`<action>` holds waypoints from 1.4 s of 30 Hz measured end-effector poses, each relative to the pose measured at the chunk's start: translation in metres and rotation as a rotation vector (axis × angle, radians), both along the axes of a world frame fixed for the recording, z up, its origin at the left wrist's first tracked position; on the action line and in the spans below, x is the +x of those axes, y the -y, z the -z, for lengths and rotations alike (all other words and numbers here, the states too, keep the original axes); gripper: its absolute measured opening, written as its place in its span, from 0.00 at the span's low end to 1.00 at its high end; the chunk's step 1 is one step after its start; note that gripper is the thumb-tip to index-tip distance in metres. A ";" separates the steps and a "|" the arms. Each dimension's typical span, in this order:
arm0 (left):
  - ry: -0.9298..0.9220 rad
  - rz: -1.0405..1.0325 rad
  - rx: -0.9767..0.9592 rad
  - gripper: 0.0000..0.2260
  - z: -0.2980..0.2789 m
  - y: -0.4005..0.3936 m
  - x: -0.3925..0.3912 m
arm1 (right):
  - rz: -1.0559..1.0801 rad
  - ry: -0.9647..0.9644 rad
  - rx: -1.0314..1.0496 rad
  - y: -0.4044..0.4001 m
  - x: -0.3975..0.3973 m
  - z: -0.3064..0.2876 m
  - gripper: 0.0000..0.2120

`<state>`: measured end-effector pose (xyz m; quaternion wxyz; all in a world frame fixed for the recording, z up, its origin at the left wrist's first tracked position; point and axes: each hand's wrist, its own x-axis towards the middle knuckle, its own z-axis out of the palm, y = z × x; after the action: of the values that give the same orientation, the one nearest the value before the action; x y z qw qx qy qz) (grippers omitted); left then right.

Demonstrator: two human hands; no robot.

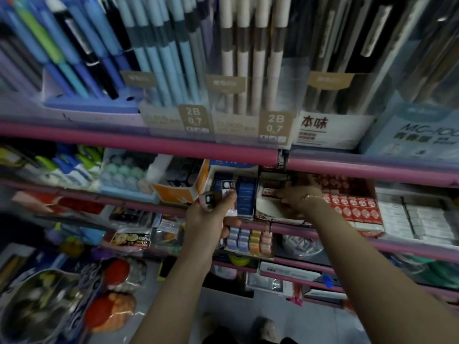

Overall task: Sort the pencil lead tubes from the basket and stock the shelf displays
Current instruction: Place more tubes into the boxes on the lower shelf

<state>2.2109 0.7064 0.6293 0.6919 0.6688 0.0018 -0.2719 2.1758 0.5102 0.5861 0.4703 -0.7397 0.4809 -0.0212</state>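
Left hand [211, 214] is up in front of the middle shelf [154, 148], fingers curled round a small bunch of pencil lead tubes [224, 194], slim flat plastic cases with pale and dark labels, their long axes running up and slightly right, tops pointing toward the shelf. Behind them sits a blue display box [246, 197] packed with dark blue cases standing upright in a row. Right hand [295, 192] reaches deep into the neighbouring white cardboard tray [270, 209], fingers bent down onto a small red-and-white packet at the back; blur hides the grip, so whether it pinches or just touches, I cannot tell. A thin bracelet shows at that wrist. To the right, glossy red boxes [352, 207] with white diamond marks are stacked in neat ranks. Above the pink shelf rail, clear holders of pencils carry tan "2B 0.7" tags [275, 127].
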 end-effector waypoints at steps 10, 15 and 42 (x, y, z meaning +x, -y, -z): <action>0.089 0.188 0.121 0.05 0.001 0.007 0.001 | -0.197 -0.153 -0.444 -0.015 -0.011 -0.002 0.17; 0.193 0.284 0.241 0.03 0.001 0.019 0.005 | -0.189 0.213 -0.018 -0.013 -0.040 -0.038 0.13; 0.617 0.609 0.605 0.09 0.033 0.054 0.036 | -0.678 -0.292 -0.493 0.000 -0.026 -0.031 0.13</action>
<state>2.2466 0.6526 0.5958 0.3257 0.8578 -0.3180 -0.2386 2.1495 0.5103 0.6175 0.1872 -0.9409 0.2530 0.1249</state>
